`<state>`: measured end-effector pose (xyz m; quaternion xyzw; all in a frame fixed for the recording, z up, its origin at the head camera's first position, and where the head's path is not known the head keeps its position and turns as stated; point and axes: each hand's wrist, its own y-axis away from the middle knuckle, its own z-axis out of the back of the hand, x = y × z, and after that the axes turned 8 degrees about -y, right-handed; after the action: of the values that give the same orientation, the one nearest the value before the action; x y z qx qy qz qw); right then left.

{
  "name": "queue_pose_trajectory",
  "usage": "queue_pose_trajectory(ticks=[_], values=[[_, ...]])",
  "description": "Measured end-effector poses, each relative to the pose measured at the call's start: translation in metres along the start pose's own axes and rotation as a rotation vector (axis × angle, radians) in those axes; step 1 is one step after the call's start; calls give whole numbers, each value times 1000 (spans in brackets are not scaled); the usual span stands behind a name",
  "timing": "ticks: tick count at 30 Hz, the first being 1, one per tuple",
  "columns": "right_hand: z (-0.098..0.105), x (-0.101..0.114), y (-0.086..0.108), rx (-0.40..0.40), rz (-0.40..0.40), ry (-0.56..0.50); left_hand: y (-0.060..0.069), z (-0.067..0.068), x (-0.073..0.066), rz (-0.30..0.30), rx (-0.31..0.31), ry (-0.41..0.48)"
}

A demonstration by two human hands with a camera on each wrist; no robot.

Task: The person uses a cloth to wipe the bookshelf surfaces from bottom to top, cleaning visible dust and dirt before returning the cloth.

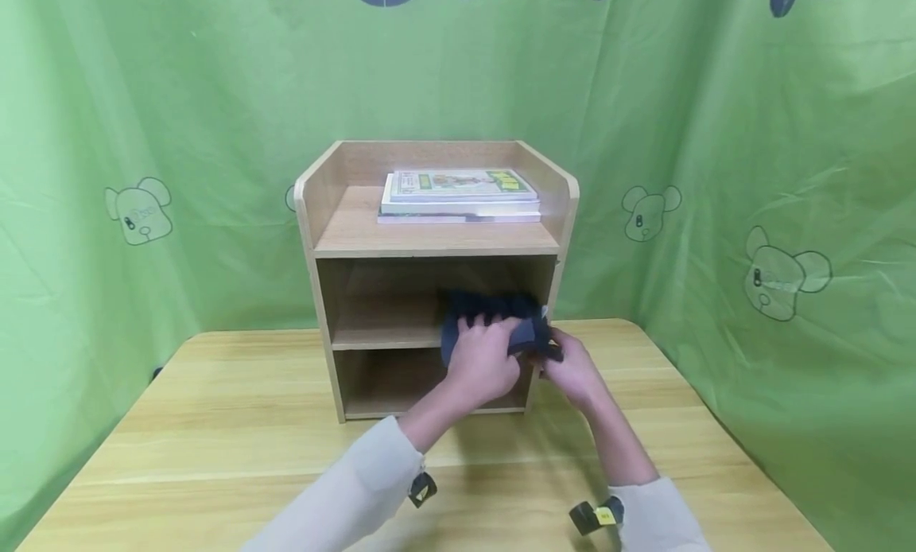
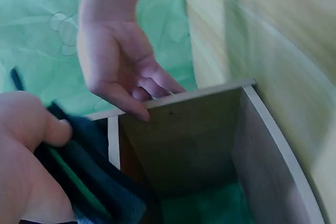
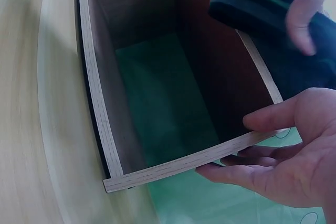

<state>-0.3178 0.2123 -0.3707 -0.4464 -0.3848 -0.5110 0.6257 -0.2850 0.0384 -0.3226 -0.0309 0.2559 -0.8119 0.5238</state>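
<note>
Gripping dark-blue cloth [image 1: 494, 304] with left hand [image 1: 484, 361], partly in middle compartment [image 1: 382, 321] of shelf [image 1: 429, 252]; pinching shelf's right side panel [image 3: 178, 163] with right hand [image 1: 570, 371]; books [image 1: 459, 196] atop shelf

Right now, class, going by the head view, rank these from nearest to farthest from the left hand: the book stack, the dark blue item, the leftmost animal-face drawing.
1. Dark blue item: in the left hand.
2. Book stack: above the hand, on top of the shelf unit.
3. Animal-face drawing: far to the left, on the green curtain.
</note>
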Motion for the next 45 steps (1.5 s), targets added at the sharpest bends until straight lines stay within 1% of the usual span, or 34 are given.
queue_pose_trajectory(ticks=[4, 6, 7, 8, 10, 12, 14, 17, 20, 22, 25, 29, 32, 35, 37, 39, 42, 43, 45], values=[[0, 1, 1, 21, -30, -18, -2, 4, -9, 115, -31, 298], [-1, 1, 1, 32, -37, -28, -6, 6, -16, 162, -54, 414], [-1, 1, 1, 37, -35, -32, -8, 7, -20, 182, -72, 458], [-2, 1, 2, 40, -34, -36, -11, 8, -23, 196, -90, 497], [-3, 2, 1, 46, -28, -39, -16, 13, -28, 215, -120, 543], [-4, 1, 1, 46, -12, -36, -21, 19, -31, 216, -148, 555], [-3, 1, 0, 46, -2, -33, -24, 24, -33, 205, -162, 546], [-2, 1, 1, 40, 16, -36, -21, 30, -33, 161, -152, 523], [0, 2, 1, 35, 33, -51, -17, 33, -32, 104, -120, 471], [1, 2, 1, 30, 38, -53, -17, 35, -32, 66, -104, 424], [2, 3, 0, 16, 14, -33, -22, 34, -30, 22, -106, 344], [2, 3, 0, 17, -38, 4, -32, 30, -26, 3, -99, 206], [2, 3, 0, 25, -46, 9, -37, 25, -23, 23, -41, 107], [2, 2, 0, 28, -38, -1, -38, 18, -20, 54, 58, 11], [3, 1, 0, 29, -23, 10, -36, 13, -18, 59, 124, -48], [3, 1, 1, 22, 7, 47, -34, 8, -17, 46, 173, -113], [3, 0, 1, 8, 42, 54, -29, 6, -16, 0, 212, -205], [3, 0, 2, 2, 48, 51, -27, 7, -16, -14, 218, -222], [2, 1, 3, -5, 50, 19, -24, 9, -16, -41, 226, -225]])
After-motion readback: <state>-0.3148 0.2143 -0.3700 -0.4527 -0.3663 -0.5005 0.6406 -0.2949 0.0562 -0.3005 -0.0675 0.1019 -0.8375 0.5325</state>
